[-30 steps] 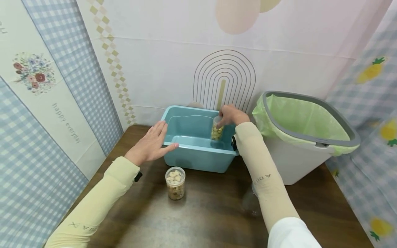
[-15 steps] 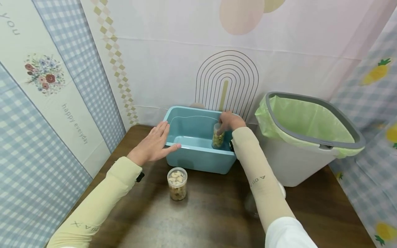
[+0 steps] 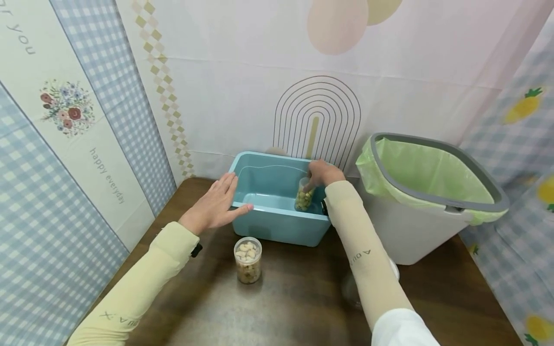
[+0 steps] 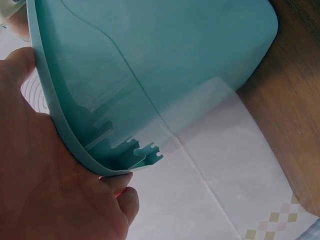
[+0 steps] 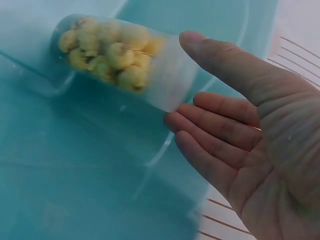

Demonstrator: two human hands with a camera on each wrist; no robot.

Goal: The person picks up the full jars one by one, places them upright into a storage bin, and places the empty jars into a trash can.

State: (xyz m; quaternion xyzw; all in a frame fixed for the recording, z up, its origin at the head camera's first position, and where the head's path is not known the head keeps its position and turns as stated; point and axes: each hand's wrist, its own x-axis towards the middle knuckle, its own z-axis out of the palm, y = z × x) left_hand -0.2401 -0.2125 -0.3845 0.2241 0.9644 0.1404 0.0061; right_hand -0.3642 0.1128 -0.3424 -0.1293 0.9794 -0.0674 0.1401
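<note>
Yellow jar (image 3: 304,201), one: clear, holding yellow pieces, in the right part of the tub (image 3: 279,230), close to its near wall; upright or nearly so. It lies just left and to the near side of your right hand (image 3: 325,173), its top at your fingertips. You cannot tell whether its base meets the tub floor.

Tub, one: blue, towards the far side of the table (image 3: 285,307).

Nut jar (image 3: 247,264), one: pale nuts within, upright on the table, just to the near side of the tub.

Bin (image 3: 389,230), one: white, grey-rimmed, with a green liner (image 3: 428,170), right of the tub.

Clear container (image 3: 349,290), one seen: partly hidden by your right forearm (image 3: 368,254).

Hands, two. Right: parted about the width of the yellow jar, thumb and fingertips at opposite sides of its top, fingers slightly bent; firm hold or light touch, you cannot tell. Left hand (image 3: 212,204): fingers extended, thumb spread, touching the rim at the tub's left end, grasping nothing.
</note>
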